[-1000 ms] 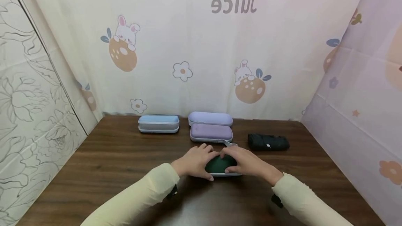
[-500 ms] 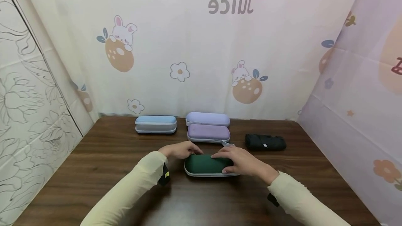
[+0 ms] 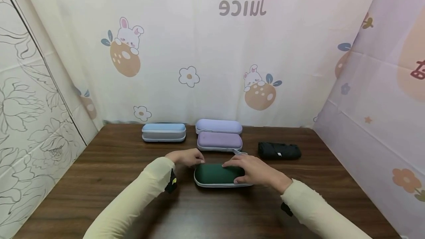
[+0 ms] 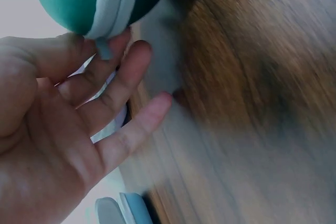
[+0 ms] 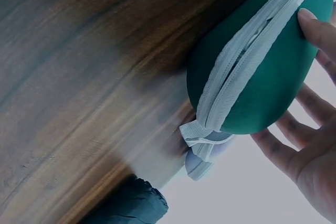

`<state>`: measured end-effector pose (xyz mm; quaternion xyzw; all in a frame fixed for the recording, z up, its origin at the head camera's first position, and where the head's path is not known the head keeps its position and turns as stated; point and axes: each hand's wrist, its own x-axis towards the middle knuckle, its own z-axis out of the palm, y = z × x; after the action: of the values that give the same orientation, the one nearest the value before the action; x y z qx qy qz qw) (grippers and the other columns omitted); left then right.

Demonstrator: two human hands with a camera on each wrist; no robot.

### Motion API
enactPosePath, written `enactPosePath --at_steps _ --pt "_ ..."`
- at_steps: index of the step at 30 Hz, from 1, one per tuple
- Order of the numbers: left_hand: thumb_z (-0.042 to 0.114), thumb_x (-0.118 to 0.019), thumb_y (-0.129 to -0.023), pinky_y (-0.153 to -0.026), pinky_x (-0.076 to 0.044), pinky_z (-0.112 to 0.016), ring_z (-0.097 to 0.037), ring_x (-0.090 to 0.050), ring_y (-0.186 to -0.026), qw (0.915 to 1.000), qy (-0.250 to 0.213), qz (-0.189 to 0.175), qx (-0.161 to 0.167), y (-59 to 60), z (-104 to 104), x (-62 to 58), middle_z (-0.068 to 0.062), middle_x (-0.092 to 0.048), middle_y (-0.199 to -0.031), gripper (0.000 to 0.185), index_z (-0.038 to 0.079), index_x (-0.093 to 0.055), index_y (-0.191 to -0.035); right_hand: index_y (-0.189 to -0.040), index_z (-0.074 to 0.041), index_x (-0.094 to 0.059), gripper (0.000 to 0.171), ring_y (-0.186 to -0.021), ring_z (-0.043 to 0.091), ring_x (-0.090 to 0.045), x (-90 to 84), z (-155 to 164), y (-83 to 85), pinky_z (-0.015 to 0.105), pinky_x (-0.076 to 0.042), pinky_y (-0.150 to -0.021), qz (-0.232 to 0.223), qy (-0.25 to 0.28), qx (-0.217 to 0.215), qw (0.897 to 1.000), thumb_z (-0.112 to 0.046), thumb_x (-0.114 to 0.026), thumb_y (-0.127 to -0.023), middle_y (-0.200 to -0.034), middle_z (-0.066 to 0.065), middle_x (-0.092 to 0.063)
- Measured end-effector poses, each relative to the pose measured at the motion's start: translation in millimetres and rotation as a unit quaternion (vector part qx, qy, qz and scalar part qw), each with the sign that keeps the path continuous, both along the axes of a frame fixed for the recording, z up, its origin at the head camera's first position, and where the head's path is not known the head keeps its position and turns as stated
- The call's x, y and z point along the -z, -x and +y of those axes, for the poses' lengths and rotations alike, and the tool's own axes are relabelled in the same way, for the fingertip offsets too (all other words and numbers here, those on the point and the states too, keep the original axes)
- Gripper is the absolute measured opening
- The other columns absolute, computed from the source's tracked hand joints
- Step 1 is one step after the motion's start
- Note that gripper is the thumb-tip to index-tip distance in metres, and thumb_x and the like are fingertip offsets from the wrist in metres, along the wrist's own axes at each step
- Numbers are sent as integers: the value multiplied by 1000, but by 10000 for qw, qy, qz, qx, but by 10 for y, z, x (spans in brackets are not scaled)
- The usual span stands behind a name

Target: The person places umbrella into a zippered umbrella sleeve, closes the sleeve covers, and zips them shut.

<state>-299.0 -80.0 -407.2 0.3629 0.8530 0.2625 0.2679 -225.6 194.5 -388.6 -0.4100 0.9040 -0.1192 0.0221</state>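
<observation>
A green hard-shell glasses case [image 3: 216, 174] with a pale grey zip round its middle lies on the wooden table. My right hand [image 3: 257, 170] holds its right part, thumb on the near side and fingers over the far side. At the case's left end is my left hand [image 3: 187, 157]. In the left wrist view, its thumb and index finger meet at a small grey zip pull [image 4: 104, 49], while the other fingers spread loosely. A grey wrist strap [image 5: 202, 134] shows by the case's right end in the right wrist view.
Behind the green case stand a purple case [image 3: 220, 140] and a lilac case [image 3: 219, 125], close together. A blue and grey case [image 3: 164, 132] is at back left. On the right lies a black rolled fabric bundle [image 3: 279, 151]. A printed curtain [image 3: 199, 40] backs the table [image 3: 132, 180].
My left hand has moved left off the top of the green case to its left end, uncovering that side. The right hand has kept its hold. The head view has shifted slightly.
</observation>
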Motion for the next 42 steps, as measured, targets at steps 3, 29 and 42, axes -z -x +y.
enactPosePath --at_steps 3,29,42 --pt "4 -47 -99 -56 -42 -20 -13 -51 -66 9998 -96 -80 -123 6 -54 24 -6 -58 -74 22 1 -67 -89 -130 -23 -59 54 -109 18 -55 -15 -12 -4 42 -46 -88 -19 -14 7 10000 -28 -78 -80 -120 -2 -58" --pt "15 -60 -93 -72 -50 -35 -9 -59 -79 9469 516 3173 76 -293 -276 151 6 -61 -86 10 16 -70 -92 -128 -24 -60 53 -100 21 -57 22 -19 -42 41 -49 -77 383 -10 132 9992 -31 -79 -79 -115 1 -60" --pt "15 -61 -92 -76 -52 -42 -20 -64 -93 9340 520 3534 29 -439 -339 162 -4 -68 -101 10 14 -70 -92 -126 -22 -62 50 -100 21 -59 30 -42 -98 43 -49 -80 449 149 288 9985 -27 -78 -79 -116 2 -62"
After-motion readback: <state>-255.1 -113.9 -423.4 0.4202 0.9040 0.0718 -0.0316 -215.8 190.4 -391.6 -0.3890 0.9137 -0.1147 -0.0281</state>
